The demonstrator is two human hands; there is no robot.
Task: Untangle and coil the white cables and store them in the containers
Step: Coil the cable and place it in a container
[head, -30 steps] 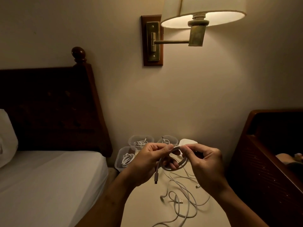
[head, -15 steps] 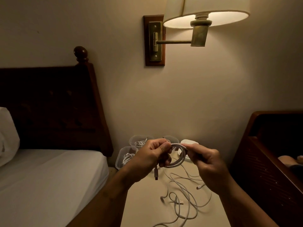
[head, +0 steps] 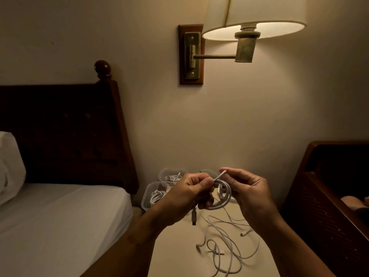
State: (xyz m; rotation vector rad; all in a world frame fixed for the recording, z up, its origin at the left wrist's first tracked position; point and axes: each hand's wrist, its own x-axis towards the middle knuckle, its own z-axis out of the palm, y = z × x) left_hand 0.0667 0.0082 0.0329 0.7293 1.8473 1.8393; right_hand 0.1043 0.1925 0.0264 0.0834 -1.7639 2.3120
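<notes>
Containers (head: 152, 193) at back left, two holding cables (head: 173, 178). My left hand (head: 179, 200) curls its fingers (head: 203, 185) round the small coil (head: 226, 198), held above the worktop (head: 175, 248); right hand (head: 251, 194) pinches its free end (head: 219, 176). Coiling step, I judge nearly done. Next: tuck that end, lower coil into a free container

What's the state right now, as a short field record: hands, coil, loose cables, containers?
left hand: pinches the coil at its left side
right hand: pinches the cable end above the coil
coil: small loop held over the table, plug hanging below
loose cables: tangled on the table
containers: two at back left, a cable in each
</notes>
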